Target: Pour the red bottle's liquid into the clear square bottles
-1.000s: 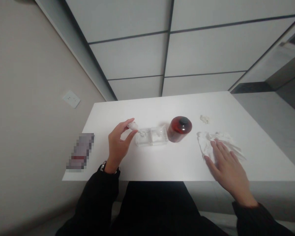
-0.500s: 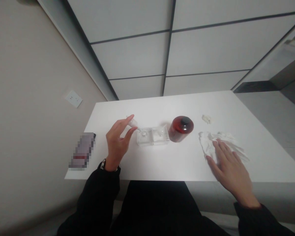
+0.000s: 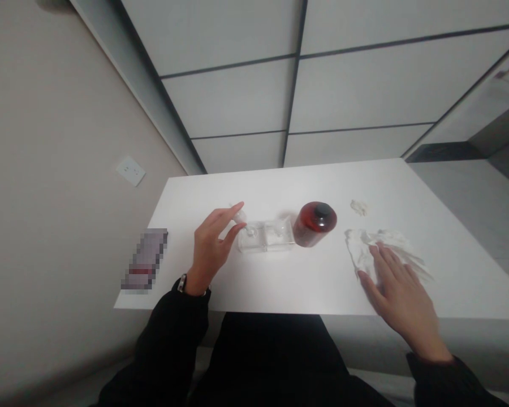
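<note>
My left hand [image 3: 212, 240] pinches a small translucent piece [image 3: 239, 216] between thumb and fingers; it looks like a little bottle, but its exact kind is hard to make out. Just right of the fingertips sits a clear box [image 3: 266, 247] with two compartments, and a round clear shape shows in its left one. A reddish-brown bottle [image 3: 314, 225] with a black cap stands upright close to the box's right end. On the right, my right hand [image 3: 401, 297] lies flat, fingers stretched out, over a crumpled white tissue [image 3: 358, 249].
Behind the tissue lies a small crumpled whitish scrap [image 3: 359, 207]. A blurred-out phone-like object [image 3: 146, 260] rests at the left edge of the white table [image 3: 271, 288]. A wall with a socket [image 3: 130, 171] bounds the left side, and large pale panels [image 3: 237, 107] rise behind.
My left hand has shifted slightly to the right with the small translucent piece, closer over the box's left end. My right hand stays on the tissue. The whole view has moved a little.
</note>
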`<action>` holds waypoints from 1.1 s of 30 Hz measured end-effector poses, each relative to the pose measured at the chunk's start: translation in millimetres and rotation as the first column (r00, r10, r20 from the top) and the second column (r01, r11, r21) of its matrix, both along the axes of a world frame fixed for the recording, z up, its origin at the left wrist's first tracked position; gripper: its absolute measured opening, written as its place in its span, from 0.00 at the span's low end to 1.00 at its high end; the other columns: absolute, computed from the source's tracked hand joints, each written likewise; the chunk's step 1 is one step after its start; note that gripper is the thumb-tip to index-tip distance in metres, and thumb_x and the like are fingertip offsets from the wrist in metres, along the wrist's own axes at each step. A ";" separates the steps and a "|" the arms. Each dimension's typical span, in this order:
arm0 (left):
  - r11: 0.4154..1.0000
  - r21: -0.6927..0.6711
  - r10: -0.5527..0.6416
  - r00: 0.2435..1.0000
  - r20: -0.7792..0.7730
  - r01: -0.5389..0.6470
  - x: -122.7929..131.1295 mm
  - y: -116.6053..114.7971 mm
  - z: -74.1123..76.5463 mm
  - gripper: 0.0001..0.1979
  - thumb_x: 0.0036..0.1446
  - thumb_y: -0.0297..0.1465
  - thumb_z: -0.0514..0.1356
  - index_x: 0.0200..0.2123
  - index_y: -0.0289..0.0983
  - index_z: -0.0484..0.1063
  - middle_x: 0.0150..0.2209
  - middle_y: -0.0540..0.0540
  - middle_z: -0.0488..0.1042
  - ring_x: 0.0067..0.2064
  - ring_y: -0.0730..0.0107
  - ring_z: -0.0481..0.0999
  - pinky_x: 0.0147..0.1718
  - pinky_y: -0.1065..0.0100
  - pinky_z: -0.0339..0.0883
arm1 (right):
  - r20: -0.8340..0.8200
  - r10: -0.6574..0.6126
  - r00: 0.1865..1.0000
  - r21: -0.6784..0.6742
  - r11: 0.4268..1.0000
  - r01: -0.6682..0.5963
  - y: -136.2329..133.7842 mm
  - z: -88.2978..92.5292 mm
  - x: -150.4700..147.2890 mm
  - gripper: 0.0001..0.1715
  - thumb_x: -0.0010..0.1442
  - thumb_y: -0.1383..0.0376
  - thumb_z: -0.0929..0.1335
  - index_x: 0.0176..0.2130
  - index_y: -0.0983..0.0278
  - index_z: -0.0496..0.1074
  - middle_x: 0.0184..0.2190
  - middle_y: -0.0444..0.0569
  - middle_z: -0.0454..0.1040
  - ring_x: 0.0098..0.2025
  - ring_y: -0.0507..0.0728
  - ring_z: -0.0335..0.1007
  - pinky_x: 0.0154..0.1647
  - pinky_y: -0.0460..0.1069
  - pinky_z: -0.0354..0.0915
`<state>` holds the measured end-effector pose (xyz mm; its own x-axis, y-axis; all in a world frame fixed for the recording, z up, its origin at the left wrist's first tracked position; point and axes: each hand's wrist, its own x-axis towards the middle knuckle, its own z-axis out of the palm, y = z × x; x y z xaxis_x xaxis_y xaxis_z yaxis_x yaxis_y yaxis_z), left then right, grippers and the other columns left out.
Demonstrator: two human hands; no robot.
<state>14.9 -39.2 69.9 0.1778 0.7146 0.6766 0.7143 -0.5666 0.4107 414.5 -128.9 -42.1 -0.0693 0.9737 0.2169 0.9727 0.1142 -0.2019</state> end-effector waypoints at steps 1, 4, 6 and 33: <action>1.000 0.009 0.009 1.000 0.003 -0.009 0.4 -0.6 1.7 0.18 0.70 0.36 0.65 0.61 0.44 0.77 0.47 0.47 0.85 0.46 0.67 0.83 0.47 0.65 0.79 | 0.002 -0.003 1.000 0.000 1.000 0.003 0.0 0.1 -0.3 0.43 0.77 0.46 0.54 0.75 0.72 0.56 0.74 0.68 0.60 0.75 0.76 0.57 0.71 0.73 0.60; 0.998 0.050 0.036 0.999 0.022 -0.037 0.8 -1.6 7.6 0.18 0.69 0.34 0.67 0.61 0.44 0.77 0.48 0.47 0.85 0.47 0.67 0.83 0.49 0.65 0.78 | 0.004 -0.014 1.000 -0.004 1.000 0.014 -0.2 0.6 -1.3 0.43 0.77 0.46 0.54 0.75 0.71 0.55 0.74 0.67 0.60 0.75 0.76 0.58 0.71 0.73 0.61; 0.998 0.052 0.027 1.000 0.016 -0.027 0.6 -0.8 8.2 0.18 0.69 0.34 0.67 0.61 0.44 0.77 0.48 0.47 0.85 0.47 0.67 0.83 0.49 0.65 0.78 | -0.002 -0.019 1.000 -0.007 1.000 0.019 -0.3 0.7 -1.5 0.42 0.77 0.46 0.54 0.76 0.70 0.54 0.74 0.67 0.60 0.75 0.76 0.58 0.71 0.73 0.60; 0.994 -0.104 0.050 0.995 0.090 -0.040 -8.3 8.2 -10.9 0.19 0.69 0.39 0.67 0.60 0.44 0.78 0.43 0.48 0.84 0.41 0.68 0.82 0.46 0.64 0.78 | 0.005 -0.024 1.000 -0.008 1.000 0.024 0.4 2.1 -1.9 0.42 0.77 0.46 0.54 0.76 0.68 0.54 0.74 0.66 0.61 0.75 0.75 0.59 0.70 0.73 0.63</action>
